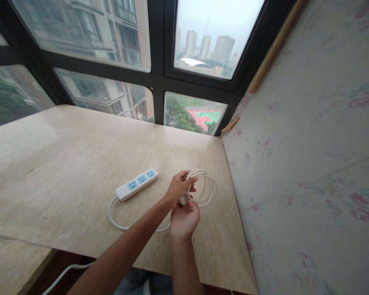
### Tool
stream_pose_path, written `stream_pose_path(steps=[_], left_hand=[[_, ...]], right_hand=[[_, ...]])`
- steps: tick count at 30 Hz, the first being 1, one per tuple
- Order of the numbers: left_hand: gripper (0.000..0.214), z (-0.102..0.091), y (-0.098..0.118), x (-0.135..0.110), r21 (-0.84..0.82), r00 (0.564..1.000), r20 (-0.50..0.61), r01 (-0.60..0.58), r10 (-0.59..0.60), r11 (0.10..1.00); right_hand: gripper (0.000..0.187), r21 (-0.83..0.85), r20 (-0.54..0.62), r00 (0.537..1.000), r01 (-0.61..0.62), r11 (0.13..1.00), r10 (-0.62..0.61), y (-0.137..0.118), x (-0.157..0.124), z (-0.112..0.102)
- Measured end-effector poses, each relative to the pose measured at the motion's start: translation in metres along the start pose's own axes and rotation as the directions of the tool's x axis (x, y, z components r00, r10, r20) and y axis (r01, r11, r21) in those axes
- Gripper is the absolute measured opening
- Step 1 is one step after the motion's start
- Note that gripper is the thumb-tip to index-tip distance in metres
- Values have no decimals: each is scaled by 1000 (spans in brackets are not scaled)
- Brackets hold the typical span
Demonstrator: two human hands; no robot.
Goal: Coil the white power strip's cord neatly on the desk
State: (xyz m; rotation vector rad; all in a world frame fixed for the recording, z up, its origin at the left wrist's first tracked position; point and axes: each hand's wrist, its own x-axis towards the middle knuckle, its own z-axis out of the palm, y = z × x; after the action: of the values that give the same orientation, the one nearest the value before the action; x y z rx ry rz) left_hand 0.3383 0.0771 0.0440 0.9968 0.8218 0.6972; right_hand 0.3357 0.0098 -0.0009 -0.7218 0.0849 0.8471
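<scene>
Head view: both hands are working near the right edge of the surface (64, 164). The left hand (178, 187) has its grip closed round the coiled cord (200, 173), and the right hand (184, 219) clamps the loops from below. The power strip (137, 183) lies flat just left of them, with slack cord curving toward the front edge.

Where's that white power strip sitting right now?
In the head view, the power strip lies flat on the table, just left of the left hand and right hand, which hold its coiled cord near the wallpapered wall.
</scene>
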Motion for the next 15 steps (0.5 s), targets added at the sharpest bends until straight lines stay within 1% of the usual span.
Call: stream_pose_path(steps=[3,6,9,12,15], left_hand=[[54,-3,-1,-4,-5,996,89,-28,29,1000],[56,-7,-1,-7,39,991,117,-64,59,997],[58,-12,-1,-11,132,976,188,-138,112,982],[54,-18,-3,-14,190,951,265,-212,157,959],[47,-20,-7,-14,208,943,279,-247,184,947]], right_hand=[[21,-16,72,997,-17,1000,18,-5,-2,5],[19,-19,75,996,-39,999,40,-9,-5,10],[28,-4,112,991,-66,998,66,-11,-6,15],[37,29,151,986,-71,997,65,-12,-7,17],[41,45,168,982,-92,995,83,-13,-9,19]])
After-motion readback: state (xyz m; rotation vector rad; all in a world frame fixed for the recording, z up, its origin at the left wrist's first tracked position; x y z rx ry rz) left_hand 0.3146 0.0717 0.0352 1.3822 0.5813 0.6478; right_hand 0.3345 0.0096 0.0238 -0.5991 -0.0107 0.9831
